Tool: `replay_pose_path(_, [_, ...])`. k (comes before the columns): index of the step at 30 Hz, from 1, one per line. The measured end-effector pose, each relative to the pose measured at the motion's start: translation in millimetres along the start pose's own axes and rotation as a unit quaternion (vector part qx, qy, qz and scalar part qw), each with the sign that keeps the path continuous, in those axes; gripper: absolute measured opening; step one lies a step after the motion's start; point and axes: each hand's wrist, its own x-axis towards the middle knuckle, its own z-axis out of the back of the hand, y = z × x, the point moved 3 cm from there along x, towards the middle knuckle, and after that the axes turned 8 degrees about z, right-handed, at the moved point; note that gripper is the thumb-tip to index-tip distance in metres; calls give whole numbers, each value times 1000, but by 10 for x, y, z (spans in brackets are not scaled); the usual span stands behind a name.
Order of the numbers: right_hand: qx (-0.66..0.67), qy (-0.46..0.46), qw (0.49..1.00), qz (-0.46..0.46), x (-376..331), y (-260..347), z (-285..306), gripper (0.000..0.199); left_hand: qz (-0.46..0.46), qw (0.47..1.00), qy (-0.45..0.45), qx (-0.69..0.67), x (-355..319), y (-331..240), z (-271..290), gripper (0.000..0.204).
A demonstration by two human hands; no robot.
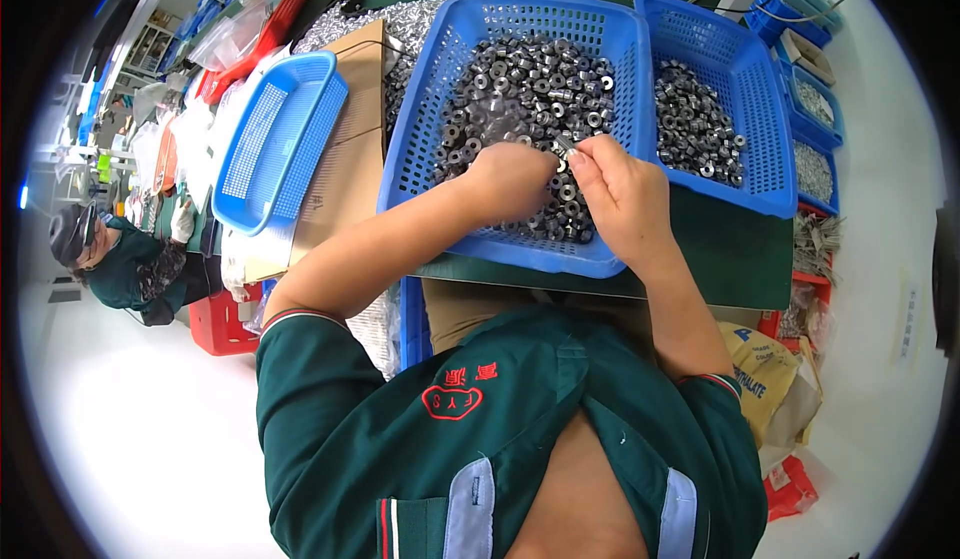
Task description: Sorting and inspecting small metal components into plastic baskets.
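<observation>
Over a large blue perforated basket point(400, 159) my two hands are close together. It holds a heap of small grey metal ring-shaped parts point(555, 84) with holes through them. My right hand point(628, 197) pinches a small dark grey metal piece point(565, 144) between thumb and fingertips. Curled and slightly blurred, my left hand point(512, 181) is just left of that piece; what its fingers hold, if anything, is hidden. A second blue basket point(735, 49) with similar metal parts point(695, 124) stands against the right side of the large one.
A shallow blue basket point(235, 174) lies on brown cardboard point(345, 164) to the left. Shiny small parts point(395, 24) are heaped behind it on the green table point(725, 249). Blue bins point(815, 99) stand at far right. A person point(130, 259) works at far left, near a red crate point(215, 324).
</observation>
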Motion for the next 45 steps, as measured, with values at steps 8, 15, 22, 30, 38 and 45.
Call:
replay_pose_path(8, [28, 0, 999, -28, -2, 10, 21, 18, 20, 912, -33, -409, 65, 153, 259, 18])
replay_pose_path(15, [1, 18, 1000, -23, -6, 40, 25, 15, -4, 657, 102, -747, -81, 229, 481, 23])
replay_pose_path(22, [3, -2, 1000, -19, -6, 36, 4, 14, -16, 703, 87, -706, -112, 218, 431, 21])
replay_pose_path(30, [-92, 16, 994, 58, -6, 71, -23, 16, 22, 677, 129, -724, -52, 200, 297, 22])
replay_pose_path(38, [-71, -1, 997, 32, 14, 33, -11, 19, 31, 678, 97, -728, -43, 173, 364, 16])
replay_pose_path(45, [-23, 41, 999, -26, 44, -24, 4, 24, -22, 710, 57, -702, -65, 169, 466, 16])
